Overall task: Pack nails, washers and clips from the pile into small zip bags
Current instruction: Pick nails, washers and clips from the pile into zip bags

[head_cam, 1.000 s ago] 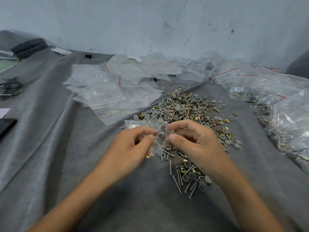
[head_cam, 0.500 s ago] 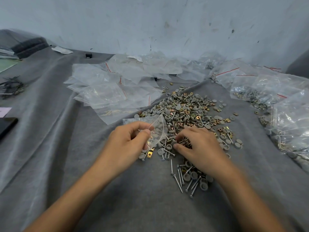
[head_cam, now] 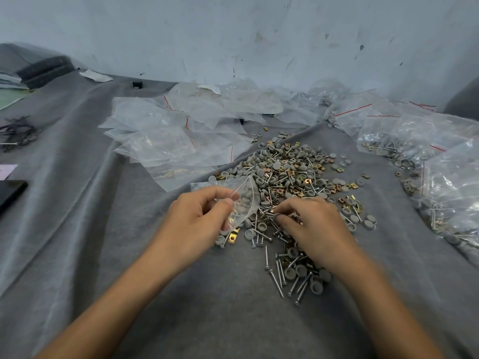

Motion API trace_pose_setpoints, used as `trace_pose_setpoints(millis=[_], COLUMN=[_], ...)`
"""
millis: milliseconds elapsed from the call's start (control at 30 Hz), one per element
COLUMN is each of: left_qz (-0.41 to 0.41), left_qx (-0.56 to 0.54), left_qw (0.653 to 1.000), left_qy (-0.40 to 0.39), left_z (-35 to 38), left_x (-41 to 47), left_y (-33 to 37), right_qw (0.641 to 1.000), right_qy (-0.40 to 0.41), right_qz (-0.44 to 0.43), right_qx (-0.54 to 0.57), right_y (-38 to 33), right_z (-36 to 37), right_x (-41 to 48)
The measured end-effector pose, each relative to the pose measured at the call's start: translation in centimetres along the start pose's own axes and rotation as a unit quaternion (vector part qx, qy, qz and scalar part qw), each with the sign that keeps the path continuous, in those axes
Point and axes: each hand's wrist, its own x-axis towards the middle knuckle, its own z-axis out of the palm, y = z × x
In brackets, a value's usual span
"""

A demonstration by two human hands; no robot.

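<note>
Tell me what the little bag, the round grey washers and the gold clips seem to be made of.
Zip bag, held in the left hand: thin clear plastic film, glossy and crinkled, with the contents showing through.
Washers: matte grey with no shine, probably moulded plastic or rubber.
Clips: likely sheet metal with a brass-yellow plating, since they glint.

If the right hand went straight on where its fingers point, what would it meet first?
Likely the zip bag held by the left hand, across a few loose nails; depth unclear.
</note>
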Motion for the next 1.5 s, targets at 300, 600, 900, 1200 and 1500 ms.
trace_pose_setpoints(millis=[300,600,900,1200,1500], left_qz=[0.001,0.009,0.01,-0.001,-0.008], left_qx=[-0.013,0.006,0.027,0.016,-0.028], left_qw=[1.0,1.0,0.999,1.0,1.0], left_qy=[-0.01,-0.017,-0.024,-0.024,-0.007], left_z=[0.1,0.6,0.9,1.0,0.6], left_x=[0.0,-0.2,-0.4,-0.5,-0.1], left_y=[-0.1,-0.5,-0.4,-0.1,0.0], right_qw=[0.979,0.947,0.869,0.868,0.877], right_qy=[0.045,0.063,-0.048,-0.027,0.007], right_qz=[-0.008,0.005,-0.053,-0.031,-0.019], right_qx=[0.196,0.315,0.49,0.495,0.481], right_y=[1.2,0.9,-2.2,-2.9,-2.4], right_z=[-1.9,-2.7,-2.4,-1.9,-1.8], right_x=[-0.3,-0.4,-1.5,-1.5,-1.1])
